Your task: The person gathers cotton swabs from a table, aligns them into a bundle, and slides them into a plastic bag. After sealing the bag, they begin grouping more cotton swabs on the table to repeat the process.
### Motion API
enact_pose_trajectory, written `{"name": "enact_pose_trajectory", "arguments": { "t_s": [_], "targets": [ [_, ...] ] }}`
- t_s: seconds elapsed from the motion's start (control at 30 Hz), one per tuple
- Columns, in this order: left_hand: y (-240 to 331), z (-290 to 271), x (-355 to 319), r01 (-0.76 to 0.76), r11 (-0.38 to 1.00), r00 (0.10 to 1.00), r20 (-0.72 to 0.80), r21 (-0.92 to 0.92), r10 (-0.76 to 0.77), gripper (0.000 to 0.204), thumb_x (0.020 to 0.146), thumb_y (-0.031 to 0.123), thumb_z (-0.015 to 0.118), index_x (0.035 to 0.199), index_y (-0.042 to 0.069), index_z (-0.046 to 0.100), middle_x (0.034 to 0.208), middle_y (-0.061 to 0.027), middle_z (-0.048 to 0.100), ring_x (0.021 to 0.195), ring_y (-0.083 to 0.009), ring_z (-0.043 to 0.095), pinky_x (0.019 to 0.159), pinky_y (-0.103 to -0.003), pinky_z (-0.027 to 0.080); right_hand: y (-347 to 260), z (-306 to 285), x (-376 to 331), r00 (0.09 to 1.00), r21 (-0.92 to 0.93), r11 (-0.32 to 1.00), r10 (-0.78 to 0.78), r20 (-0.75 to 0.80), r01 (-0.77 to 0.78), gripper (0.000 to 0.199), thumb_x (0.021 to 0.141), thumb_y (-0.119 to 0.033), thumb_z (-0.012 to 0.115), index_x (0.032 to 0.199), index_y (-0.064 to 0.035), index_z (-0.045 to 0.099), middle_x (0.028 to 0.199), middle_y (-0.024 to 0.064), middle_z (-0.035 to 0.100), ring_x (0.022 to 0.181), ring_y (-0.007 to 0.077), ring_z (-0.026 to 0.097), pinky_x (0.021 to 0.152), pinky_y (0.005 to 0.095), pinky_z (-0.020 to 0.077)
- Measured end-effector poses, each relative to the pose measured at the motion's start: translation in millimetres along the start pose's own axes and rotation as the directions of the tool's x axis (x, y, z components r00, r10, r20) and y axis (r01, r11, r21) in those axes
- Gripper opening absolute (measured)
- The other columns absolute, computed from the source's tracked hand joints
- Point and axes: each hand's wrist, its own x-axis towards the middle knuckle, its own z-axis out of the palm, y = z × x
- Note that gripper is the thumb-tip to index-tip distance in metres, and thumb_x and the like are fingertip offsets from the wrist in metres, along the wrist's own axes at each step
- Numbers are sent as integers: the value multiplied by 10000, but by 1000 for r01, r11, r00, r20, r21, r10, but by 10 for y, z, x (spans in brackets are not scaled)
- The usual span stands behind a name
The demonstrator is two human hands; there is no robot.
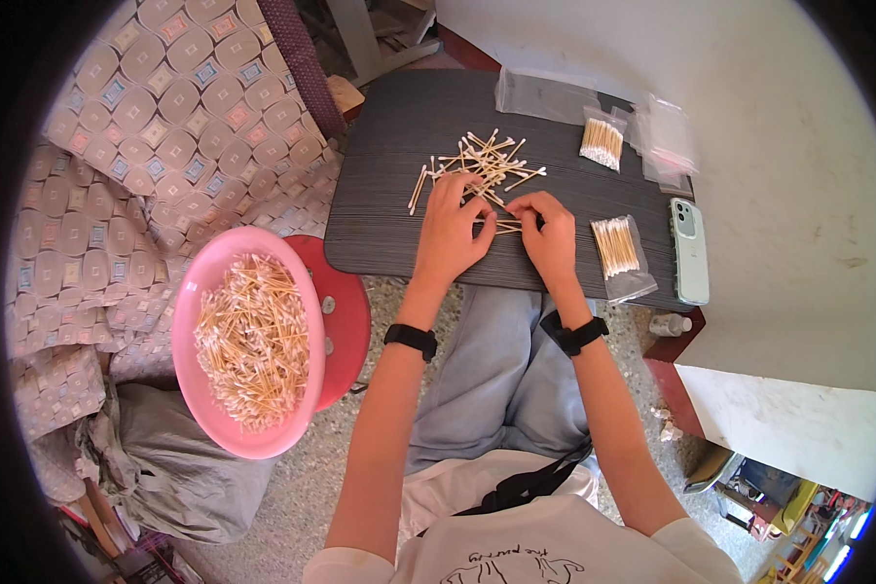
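On the dark table [380, 209], my left hand [448, 234] and my right hand [547, 234] face each other. A few wooden-stick cotton swabs [501, 228] lie between them, their ends pinched in my curled fingers. Exactly how many I hold is hidden by my fingers. Just beyond my hands is a loose, criss-crossed pile of cotton swabs [492, 156], partly covered by my left fingers. To the right of my right hand lies a clear bag of cotton swabs [615, 248], and farther back sits another filled bag [602, 142].
A pink basin [316, 336] full of cotton swabs stands on a red stool [346, 321] at my left. Flat clear bags [667, 141] and a clear plastic sheet [545, 94] lie along the table's back. A pale phone [689, 258] rests at the right edge, beside the wall.
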Motion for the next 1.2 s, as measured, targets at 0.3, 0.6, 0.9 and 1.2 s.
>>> {"name": "enact_pose_trajectory", "arguments": {
  "t_s": [0.3,0.6,0.9,1.2],
  "targets": [
    [3,-15,11,-20,1000,999,-29,14,20,108,764,89,683,763,32,592,1113,-107,545,1153,-338,487,973,-458,406,8,3,-7,992,-163,978,-123,27,126,144,785,56,586,824,-27,697,907,73,628,788,272,586,701,375,490],
    [12,1,-8,55,998,997,-58,24,-54,70,784,67,675,807,27,622,1090,-93,581,1096,-325,526,942,-440,425,7,13,-23,998,-155,986,-58,-11,55,155,769,58,593,832,-26,706,904,81,638,836,273,585,726,376,489],
    [14,4,11,51,998,992,-119,38,-46,58,783,55,676,811,31,630,1049,-86,593,1013,-300,551,872,-405,448,1,10,-9,999,-134,990,-47,-8,46,136,769,60,591,805,-25,691,870,83,615,810,264,583,702,371,483],
    [17,19,1,92,996,990,-112,21,-89,62,786,47,673,817,18,627,1004,-84,604,935,-280,576,827,-388,465,-15,-9,-5,1000,-125,992,-9,5,9,152,763,70,588,823,-26,689,848,81,606,771,252,573,674,365,471]
  ]
}}
